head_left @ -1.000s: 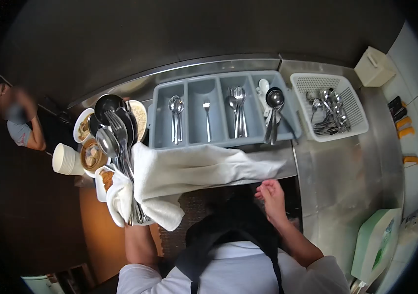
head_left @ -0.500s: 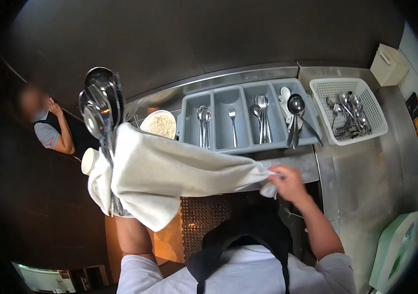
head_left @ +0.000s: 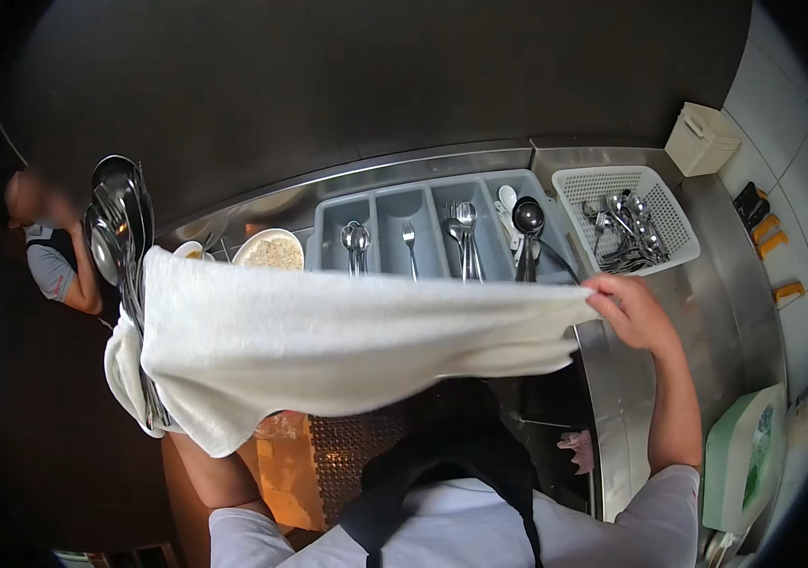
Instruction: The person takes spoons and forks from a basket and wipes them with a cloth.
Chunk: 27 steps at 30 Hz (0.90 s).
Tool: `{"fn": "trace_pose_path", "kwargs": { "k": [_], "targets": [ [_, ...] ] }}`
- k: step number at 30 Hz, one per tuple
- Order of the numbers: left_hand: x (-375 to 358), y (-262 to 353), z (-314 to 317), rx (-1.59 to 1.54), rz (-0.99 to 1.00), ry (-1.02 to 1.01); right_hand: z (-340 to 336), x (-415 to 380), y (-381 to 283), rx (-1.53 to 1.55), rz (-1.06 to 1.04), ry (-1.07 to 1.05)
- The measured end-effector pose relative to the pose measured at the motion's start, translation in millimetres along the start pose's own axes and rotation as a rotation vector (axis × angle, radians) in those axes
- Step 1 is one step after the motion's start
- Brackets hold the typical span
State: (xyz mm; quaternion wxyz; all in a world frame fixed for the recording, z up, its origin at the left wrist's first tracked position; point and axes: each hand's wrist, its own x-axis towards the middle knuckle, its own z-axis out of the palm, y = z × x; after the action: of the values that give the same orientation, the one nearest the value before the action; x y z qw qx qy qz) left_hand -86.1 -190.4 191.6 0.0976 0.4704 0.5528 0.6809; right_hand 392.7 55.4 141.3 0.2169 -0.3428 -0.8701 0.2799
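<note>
A bunch of spoons, forks and ladles (head_left: 120, 222) stands heads up at the left, with the white towel (head_left: 347, 327) around its handles. Below it rises my left forearm (head_left: 214, 473); the cloth covers my left hand, which grips the bunch through it. My right hand (head_left: 639, 317) pinches the far corner of the towel between thumb and fingers. Between my hands the cloth is stretched sideways, in front of the grey cutlery tray (head_left: 423, 201). Spoons, forks and a black ladle (head_left: 528, 220) lie in the tray's compartments, their lower ends partly hidden by the towel.
Right of the tray, a white perforated basket (head_left: 574, 185) holds many pieces of cutlery. A bowl of pale food (head_left: 271, 252) stands left of it. A cream container (head_left: 702, 140) and a green-and-white box (head_left: 745, 459) are at the right. Another person (head_left: 61, 260) is at the far left.
My right hand has moved right and up, drawing the towel out longer and flatter. The bunch of cutlery has shifted left in view.
</note>
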Motion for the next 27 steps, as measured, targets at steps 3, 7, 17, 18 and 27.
{"fn": "trace_pose_path", "kwargs": {
  "k": [3,7,17,18,27],
  "targets": [
    [12.7,11.6,8.7,-0.057,0.091,0.042,-15.3,12.4,3.5,0.048,0.077,-0.111],
    [20.9,26.9,41.4,-0.102,0.209,0.054,-2.5,36.8,10.6,-0.403,-0.15,0.365],
    [12.0,57.6,140.4,0.275,0.477,0.034,250.1,39.9,-158.1,1.336,0.025,-0.144],
    [12.6,57.3,141.9,0.242,0.456,0.022,258.9,49.7,-161.1,1.486,0.073,-0.015],
    [27.1,32.8,94.9,-0.594,0.194,-0.12,127.0,98.3,-103.7,1.225,-0.198,1.204]
  ]
}}
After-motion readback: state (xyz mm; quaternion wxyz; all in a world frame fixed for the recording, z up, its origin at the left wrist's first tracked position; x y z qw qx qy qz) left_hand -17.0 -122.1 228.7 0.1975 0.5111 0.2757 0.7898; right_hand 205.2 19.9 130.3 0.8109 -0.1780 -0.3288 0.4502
